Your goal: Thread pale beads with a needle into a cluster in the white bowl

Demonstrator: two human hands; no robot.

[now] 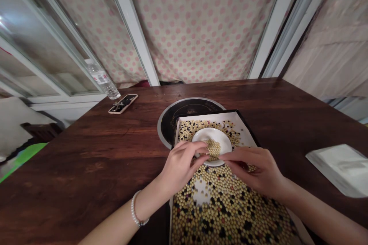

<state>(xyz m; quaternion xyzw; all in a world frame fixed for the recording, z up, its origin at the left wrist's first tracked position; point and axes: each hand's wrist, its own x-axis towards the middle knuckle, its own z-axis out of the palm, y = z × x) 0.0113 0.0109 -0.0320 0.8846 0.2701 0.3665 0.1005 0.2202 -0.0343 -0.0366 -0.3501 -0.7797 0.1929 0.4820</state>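
Observation:
A shallow white bowl (227,140) stands in a white-lined tray (244,130) with dark outer edges. Cream-yellow beads (214,147) are heaped inside the bowl. Around it the tray is covered with mixed beads (218,206), mostly cream-yellow with many black ones and a few reddish ones. My left hand (184,160) is at the bowl's left side, thumb and fingers drawn together over its inside. From the right, my right hand (255,166) reaches the bowl's near rim with thumb and forefinger pinched. Whatever sits between the fingertips of either hand is too small to make out.
The tray overlaps a round black plate (169,122) with a silver rim, set in the dark wooden table (115,153). Farther left are a phone (123,104) and a clear water bottle (103,80). A white packet (342,166) lies at the right. A dotted curtain (201,26) hangs behind.

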